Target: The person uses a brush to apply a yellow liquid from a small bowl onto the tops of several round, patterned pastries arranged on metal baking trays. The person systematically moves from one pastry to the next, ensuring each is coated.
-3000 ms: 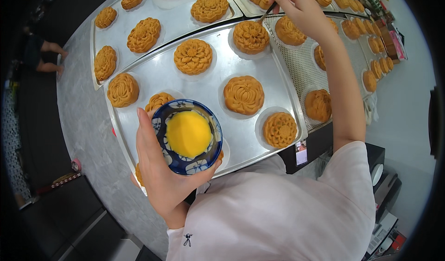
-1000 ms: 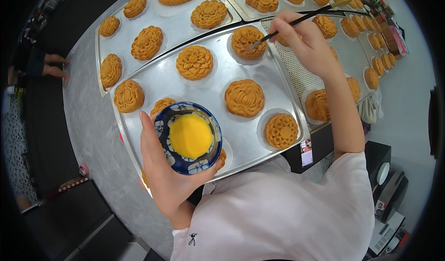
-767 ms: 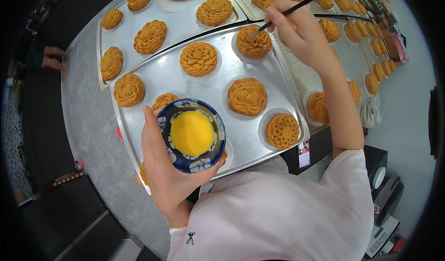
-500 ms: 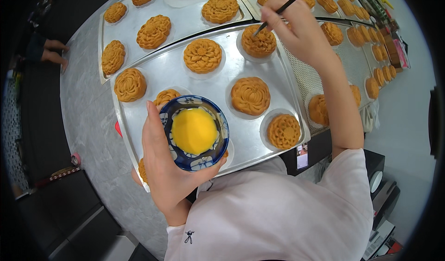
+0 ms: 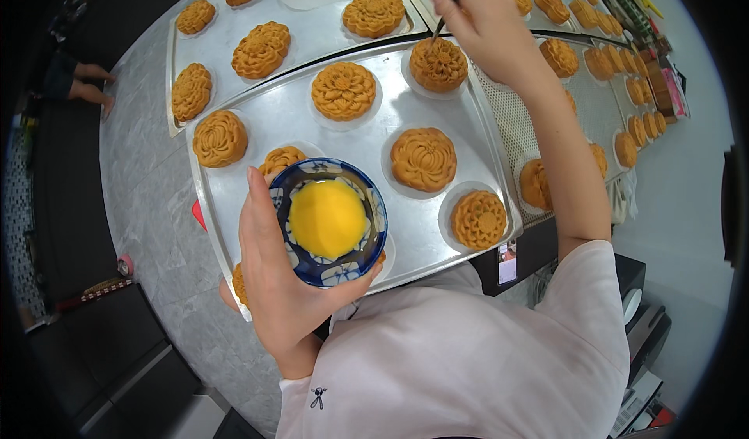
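Observation:
My left hand (image 5: 273,267) is closed around a small blue-and-white bowl (image 5: 377,213), held above the near part of a metal tray (image 5: 273,111). Yellow liquid like beaten egg (image 5: 328,219) fills the bowl's bottom. At the tray's far right, my right hand (image 5: 491,33) grips a thin dark brush (image 5: 452,5), its tip down on the far edge of a round patterned mooncake (image 5: 438,65). Other golden mooncakes, such as this flower-patterned one (image 5: 343,91) and this rounder one (image 5: 424,160), sit on white paper rounds. The bowl and my left hand partly cover several of them.
Beyond lies another tray of mooncakes (image 5: 312,40). To the right, a perforated tray (image 5: 507,119) holds more. A phone (image 5: 508,263) with a lit screen is beside my right side. Another person's bare feet (image 5: 97,88) show at the far left.
The brush tip has moved from the middle of the far-right mooncake to its far edge, and my right hand has shifted slightly farther away. The bowl stays nearly still in my left hand.

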The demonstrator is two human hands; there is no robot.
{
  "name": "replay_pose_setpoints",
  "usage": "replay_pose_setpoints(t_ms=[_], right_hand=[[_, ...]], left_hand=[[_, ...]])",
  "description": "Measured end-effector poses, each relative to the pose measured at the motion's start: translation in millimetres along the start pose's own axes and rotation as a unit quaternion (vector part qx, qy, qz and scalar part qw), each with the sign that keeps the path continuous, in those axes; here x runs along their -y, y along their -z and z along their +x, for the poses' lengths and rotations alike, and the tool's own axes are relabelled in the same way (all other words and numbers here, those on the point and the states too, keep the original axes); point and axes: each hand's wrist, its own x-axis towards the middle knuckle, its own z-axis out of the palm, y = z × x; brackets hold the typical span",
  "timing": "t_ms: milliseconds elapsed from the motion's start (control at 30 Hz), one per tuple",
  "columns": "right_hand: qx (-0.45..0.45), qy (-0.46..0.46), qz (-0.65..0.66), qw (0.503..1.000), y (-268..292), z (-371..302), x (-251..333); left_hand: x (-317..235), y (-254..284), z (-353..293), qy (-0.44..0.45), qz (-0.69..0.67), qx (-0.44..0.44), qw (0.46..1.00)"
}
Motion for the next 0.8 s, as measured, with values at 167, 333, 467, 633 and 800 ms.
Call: replay_pose_setpoints(t_ms=[167, 333, 467, 633, 800], right_hand=[[0.063, -0.066, 0.151, 0.984, -5.2, 3.2, 1.8], [0.047, -0.112, 0.07, 0.99, -4.9, 10.2, -18.1], [0.119, -0.106, 0.26, 0.952, -8.2, 5.2, -0.2], [0.041, -0.059, 0.011, 0.997, -3.9, 19.4, -19.6], [0.101, -0.164, 0.147, 0.97, -1.9, 20.6, -19.0]], left_hand=[[2.2, 1.0, 0.7, -0.004, -0.003, 0.001, 1.0], [4.9, 0.6, 0.9, -0.009, 0.007, 0.011, 1.0], [6.0, 2.3, -1.3, -0.002, 0.019, 0.009, 1.0], [0.2, 1.1, 1.2, 0.009, -0.014, 0.006, 1.0], [2.4, 2.0, -0.8, 0.011, 0.019, 0.012, 1.0]])
